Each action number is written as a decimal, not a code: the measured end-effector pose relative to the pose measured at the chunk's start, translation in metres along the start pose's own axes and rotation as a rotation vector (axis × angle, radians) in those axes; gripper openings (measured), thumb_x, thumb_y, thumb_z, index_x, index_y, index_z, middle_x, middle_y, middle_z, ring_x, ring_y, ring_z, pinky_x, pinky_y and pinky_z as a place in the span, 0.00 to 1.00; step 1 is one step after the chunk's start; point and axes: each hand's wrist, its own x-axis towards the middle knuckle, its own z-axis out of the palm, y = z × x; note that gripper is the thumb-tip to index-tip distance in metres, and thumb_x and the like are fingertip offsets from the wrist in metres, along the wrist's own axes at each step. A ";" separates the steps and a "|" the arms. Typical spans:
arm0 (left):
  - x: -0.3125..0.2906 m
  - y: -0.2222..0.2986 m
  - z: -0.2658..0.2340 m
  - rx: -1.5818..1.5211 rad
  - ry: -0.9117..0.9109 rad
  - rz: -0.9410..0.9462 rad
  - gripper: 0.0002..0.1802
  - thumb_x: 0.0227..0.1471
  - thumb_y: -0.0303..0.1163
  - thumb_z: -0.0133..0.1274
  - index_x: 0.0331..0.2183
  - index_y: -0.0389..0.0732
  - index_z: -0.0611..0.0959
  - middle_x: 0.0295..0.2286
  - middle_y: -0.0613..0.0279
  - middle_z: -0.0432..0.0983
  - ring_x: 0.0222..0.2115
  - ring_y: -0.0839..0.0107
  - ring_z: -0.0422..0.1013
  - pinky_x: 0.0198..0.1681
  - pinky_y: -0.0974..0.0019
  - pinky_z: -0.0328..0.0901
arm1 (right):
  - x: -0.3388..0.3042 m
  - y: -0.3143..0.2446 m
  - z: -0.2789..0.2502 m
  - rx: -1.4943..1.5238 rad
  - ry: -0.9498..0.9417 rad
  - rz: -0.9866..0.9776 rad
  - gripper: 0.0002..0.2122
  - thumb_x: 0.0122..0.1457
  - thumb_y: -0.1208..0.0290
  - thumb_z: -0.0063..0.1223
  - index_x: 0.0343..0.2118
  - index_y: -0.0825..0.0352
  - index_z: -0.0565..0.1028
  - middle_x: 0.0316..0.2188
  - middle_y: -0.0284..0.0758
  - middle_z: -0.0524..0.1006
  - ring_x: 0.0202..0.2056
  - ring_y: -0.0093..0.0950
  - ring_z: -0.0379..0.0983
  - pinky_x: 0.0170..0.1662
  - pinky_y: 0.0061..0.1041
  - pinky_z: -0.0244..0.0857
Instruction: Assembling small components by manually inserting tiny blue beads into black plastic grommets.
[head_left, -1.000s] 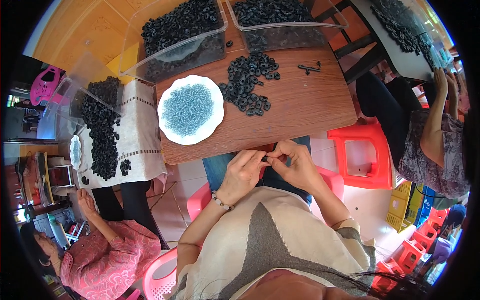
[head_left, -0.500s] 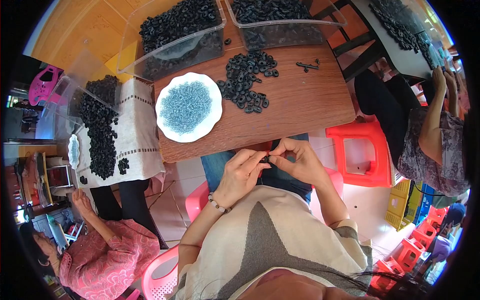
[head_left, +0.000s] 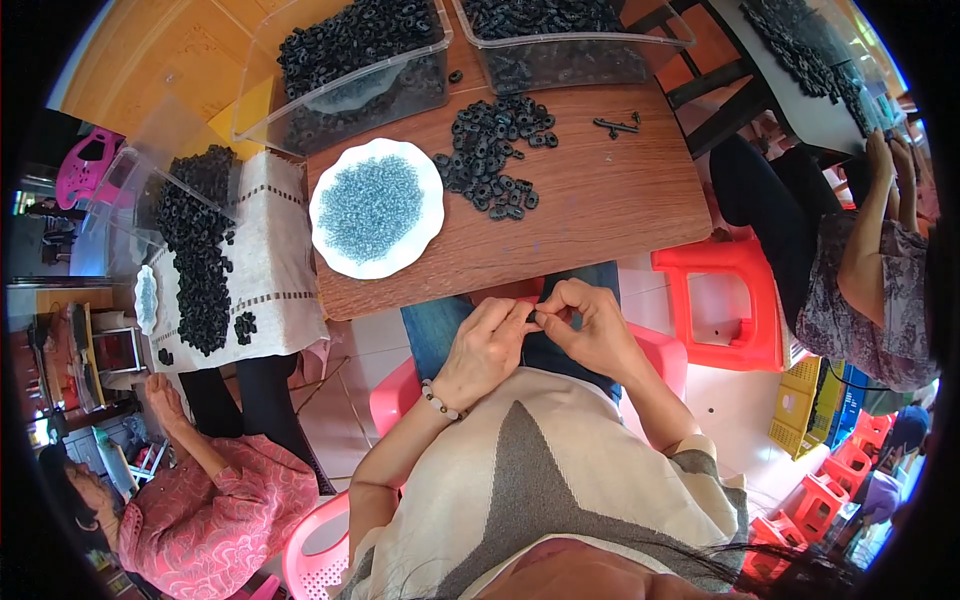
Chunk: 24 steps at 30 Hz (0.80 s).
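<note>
Over my lap, just off the table's near edge, my two hands meet. My left hand is closed, pinching a small black part between thumb and fingers. My right hand is closed at the same part, thumb and forefinger pressed together there; anything smaller in its fingertips is too small to make out. Ahead on the brown table lies a loose pile of black oval parts. To its left sits a white scalloped plate heaped with small translucent grey-blue pieces.
Two clear bins full of black parts stand at the table's back. Dark pieces lie at the right. A cloth-covered table with more parts is at left. Co-workers sit on both sides; a red stool stands at right.
My fingers have shifted slightly around the black part, my right fingertips closing nearer to it. The view has tilted a little; the table things otherwise stay as they were.
</note>
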 end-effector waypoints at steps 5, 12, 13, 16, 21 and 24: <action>0.002 -0.001 0.000 -0.002 -0.002 -0.018 0.17 0.48 0.23 0.64 0.42 0.31 0.83 0.35 0.53 0.77 0.36 0.54 0.76 0.39 0.57 0.73 | 0.004 0.011 -0.003 0.068 -0.058 0.059 0.04 0.59 0.77 0.64 0.32 0.72 0.79 0.29 0.36 0.81 0.31 0.23 0.75 0.36 0.25 0.68; 0.005 0.001 -0.005 -0.117 0.070 -0.119 0.16 0.48 0.26 0.67 0.42 0.36 0.86 0.34 0.54 0.79 0.34 0.56 0.78 0.35 0.57 0.73 | 0.010 0.018 -0.020 0.564 -0.234 0.168 0.14 0.63 0.68 0.65 0.46 0.70 0.78 0.37 0.30 0.83 0.38 0.18 0.78 0.42 0.21 0.72; 0.006 0.001 -0.005 -0.118 0.069 -0.118 0.16 0.48 0.26 0.67 0.42 0.36 0.86 0.34 0.54 0.79 0.34 0.56 0.78 0.35 0.57 0.73 | 0.009 0.020 -0.023 0.564 -0.232 0.167 0.14 0.63 0.68 0.65 0.46 0.70 0.78 0.37 0.30 0.83 0.38 0.18 0.78 0.42 0.21 0.72; 0.009 0.006 -0.008 -0.145 0.109 -0.107 0.16 0.48 0.26 0.68 0.42 0.38 0.87 0.34 0.57 0.79 0.32 0.59 0.77 0.33 0.59 0.73 | 0.008 0.029 -0.024 0.528 -0.211 0.229 0.19 0.64 0.59 0.64 0.49 0.70 0.77 0.40 0.33 0.82 0.42 0.18 0.77 0.45 0.22 0.73; 0.018 0.015 -0.018 -0.039 0.092 -0.052 0.19 0.41 0.24 0.70 0.41 0.41 0.89 0.36 0.60 0.77 0.36 0.61 0.74 0.38 0.61 0.69 | 0.006 0.054 -0.004 0.970 -0.428 0.259 0.32 0.65 0.44 0.56 0.55 0.73 0.75 0.47 0.37 0.79 0.46 0.24 0.76 0.50 0.27 0.74; 0.018 0.015 -0.020 0.017 0.069 -0.011 0.20 0.43 0.30 0.69 0.42 0.42 0.89 0.42 0.60 0.75 0.44 0.56 0.72 0.45 0.56 0.70 | 0.006 0.042 0.004 1.102 -0.498 0.244 0.32 0.65 0.47 0.57 0.57 0.75 0.73 0.47 0.38 0.79 0.46 0.26 0.77 0.52 0.29 0.74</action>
